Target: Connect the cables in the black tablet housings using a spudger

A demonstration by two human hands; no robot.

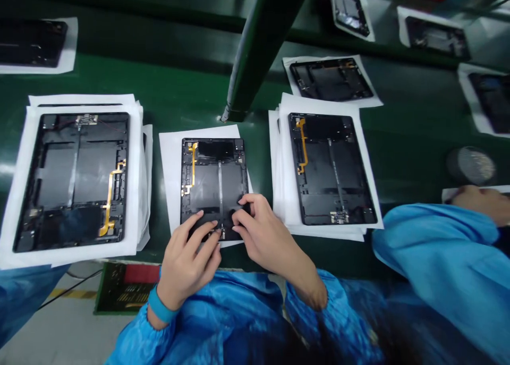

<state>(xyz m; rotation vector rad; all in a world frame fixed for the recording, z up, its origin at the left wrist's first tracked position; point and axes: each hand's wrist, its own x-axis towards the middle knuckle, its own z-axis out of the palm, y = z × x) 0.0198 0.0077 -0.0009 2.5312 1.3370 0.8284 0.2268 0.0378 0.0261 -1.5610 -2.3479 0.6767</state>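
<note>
An opened tablet housing, black inside with an orange flex cable along its left side, lies on a white sheet in front of me. My left hand rests on its lower end, fingers stretched and apart, fingertips by a small circuit board that they partly cover. At the housing's lower right corner is my right hand. Its thumb and fingers are drawn together there; anything small between them is hidden. A teal band circles my left wrist.
Similar housings lie on stacked white sheets, one at left and one at right. Several more lie farther back. A green post rises from the bench. On the right, a co-worker's blue sleeve reaches in near a round container.
</note>
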